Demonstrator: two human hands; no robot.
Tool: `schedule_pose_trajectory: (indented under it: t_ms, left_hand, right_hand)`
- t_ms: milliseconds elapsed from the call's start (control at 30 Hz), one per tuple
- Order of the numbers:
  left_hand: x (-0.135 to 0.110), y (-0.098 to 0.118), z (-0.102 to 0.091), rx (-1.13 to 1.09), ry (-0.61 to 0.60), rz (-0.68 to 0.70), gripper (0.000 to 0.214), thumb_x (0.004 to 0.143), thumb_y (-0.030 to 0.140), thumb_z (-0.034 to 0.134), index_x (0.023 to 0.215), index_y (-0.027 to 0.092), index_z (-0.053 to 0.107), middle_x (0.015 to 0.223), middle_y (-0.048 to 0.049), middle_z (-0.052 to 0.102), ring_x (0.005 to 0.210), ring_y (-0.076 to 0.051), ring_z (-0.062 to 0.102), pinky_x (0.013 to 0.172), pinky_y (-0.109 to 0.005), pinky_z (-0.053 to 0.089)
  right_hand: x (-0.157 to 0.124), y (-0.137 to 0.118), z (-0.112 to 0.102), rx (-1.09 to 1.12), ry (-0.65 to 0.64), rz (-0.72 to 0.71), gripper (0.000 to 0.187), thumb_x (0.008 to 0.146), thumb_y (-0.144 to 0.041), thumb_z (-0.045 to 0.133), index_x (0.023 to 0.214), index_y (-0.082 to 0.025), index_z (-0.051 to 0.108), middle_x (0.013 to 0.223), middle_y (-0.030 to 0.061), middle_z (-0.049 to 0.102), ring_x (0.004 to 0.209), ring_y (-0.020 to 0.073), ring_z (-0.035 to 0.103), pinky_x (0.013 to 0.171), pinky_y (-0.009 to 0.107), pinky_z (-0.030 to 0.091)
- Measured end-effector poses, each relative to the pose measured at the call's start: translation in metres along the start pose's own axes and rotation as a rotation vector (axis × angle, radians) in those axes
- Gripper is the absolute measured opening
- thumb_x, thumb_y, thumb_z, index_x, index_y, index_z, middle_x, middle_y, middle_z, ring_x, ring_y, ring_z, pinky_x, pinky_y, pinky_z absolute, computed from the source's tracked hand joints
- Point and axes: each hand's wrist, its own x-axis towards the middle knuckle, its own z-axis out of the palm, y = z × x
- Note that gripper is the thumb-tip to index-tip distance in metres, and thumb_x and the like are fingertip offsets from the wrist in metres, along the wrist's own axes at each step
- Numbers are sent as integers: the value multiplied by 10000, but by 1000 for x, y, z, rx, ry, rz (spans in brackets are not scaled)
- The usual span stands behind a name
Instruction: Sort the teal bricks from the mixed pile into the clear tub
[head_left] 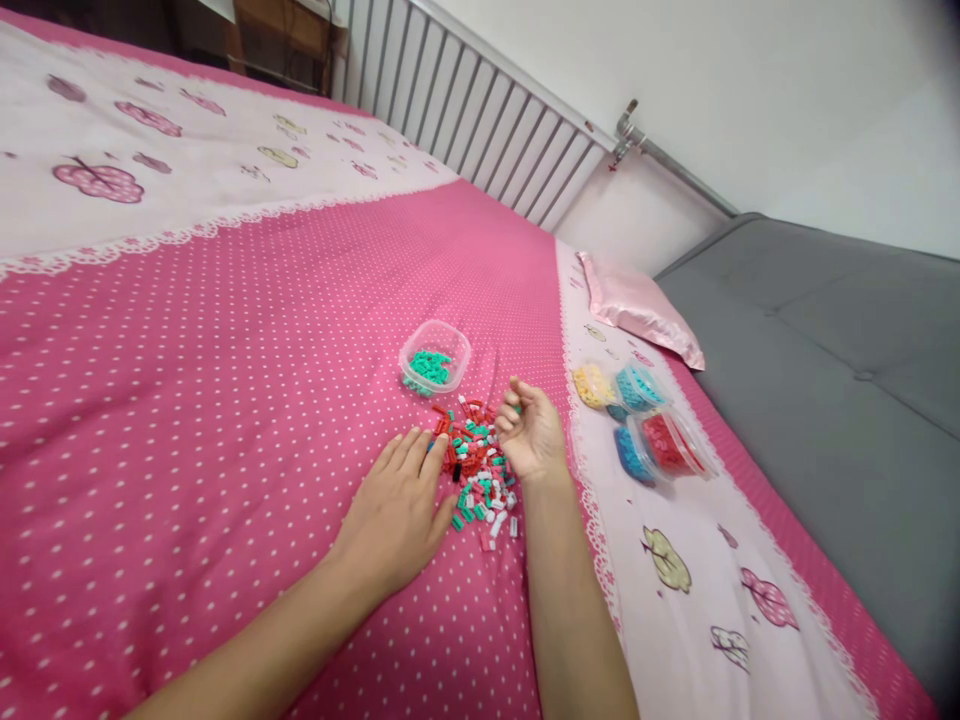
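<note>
A loose pile of small plastic building blocks (487,487) in red, green, white and a few other colours lies on the pink dotted bedspread. My left hand (395,505) rests flat at the pile's left edge, fingers stretched out and touching the nearest blocks. Over the right side of the pile, my right hand (532,432) is turned partly palm up with its fingers curled in. A bit of green shows at those fingers, apparently a green block. Just beyond the pile stands an open clear plastic container (458,368) holding green blocks (430,366).
To the right sit tubs of yellow pieces (592,386), light blue pieces (637,386), darker blue pieces (632,455) and red pieces (666,443). Behind them lies a pink pillow (637,308) by the grey padded headboard (832,350). A metal bed rail (480,110) runs along the wall.
</note>
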Motion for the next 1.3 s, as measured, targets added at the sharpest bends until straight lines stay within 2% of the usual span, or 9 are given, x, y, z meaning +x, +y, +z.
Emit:
schedule_pose_trajectory:
  t_ms: [67,200,267,400,533,767,1033,1133,1300]
  left_hand:
    - [0,0,0,-6,10,3,546,896,419,414,1307,71,497,1342,-175,530,1250,-306,477,1055,-479,378]
    - [0,0,1,-14,20,0,539,893,411,422,1302,69,500,1342,-180,528,1250,-309,476,1060,-485,371]
    - [0,0,1,1,9,2,544,892,409,421,1307,65,498,1345,-179,526,1251,-309,475,1065,-480,367]
    - [0,0,0,22,-9,2,554,893,409,410,1310,55,497,1345,-180,526,1251,-308,475,1068,-469,365]
    - [0,0,0,19,-21,-2,553,887,402,427,1309,52,498,1342,-185,527,1249,-311,477,1070,-472,362]
    - [0,0,0,3,-23,-3,553,890,405,420,1306,50,497,1347,-193,520,1257,-316,468,1068,-489,361]
    - [0,0,0,3,-28,-11,558,886,411,425,1309,54,496,1357,-189,512,1265,-311,461,1077,-474,349]
    - [0,0,0,2,-16,-5,555,892,405,413,1316,56,489,1349,-184,520,1254,-313,470,1066,-477,360]
    - [-1,-1,2,-27,21,2,548,897,418,415,1309,66,491,1344,-185,524,1251,-310,472,1061,-480,361]
  right_hand:
    - [1,8,-1,-298,-39,-92,155,673,-264,644,792,-181,592,517,-104,390,380,32,259,354,152,222]
    - [1,23,-3,-1102,-51,-414,217,745,-323,600,881,-186,698,547,-57,495,491,82,423,525,209,359]
    - [-1,26,-3,-1407,-65,-503,251,789,-308,553,954,-215,718,555,-38,536,545,114,484,587,232,381]
    - [-6,28,0,-1676,-137,-479,333,836,-293,505,1122,-285,675,665,-7,646,634,153,567,638,255,406]
    - [-10,28,3,-1788,-161,-460,319,859,-301,494,1124,-323,671,817,16,702,773,180,621,712,276,419]
    - [-8,30,2,-1817,-120,-437,217,837,-320,543,1002,-265,673,741,16,673,710,175,604,652,259,390]
    - [-5,30,-1,-1673,-84,-429,97,783,-281,584,834,-217,636,603,-26,565,593,138,525,566,240,325]
    - [-1,27,-6,-1423,-53,-382,88,743,-279,616,775,-196,611,509,-65,466,505,109,448,522,226,311]
    - [1,16,-8,-640,-66,-172,231,654,-293,716,784,-172,569,565,-82,485,467,57,410,425,173,287]
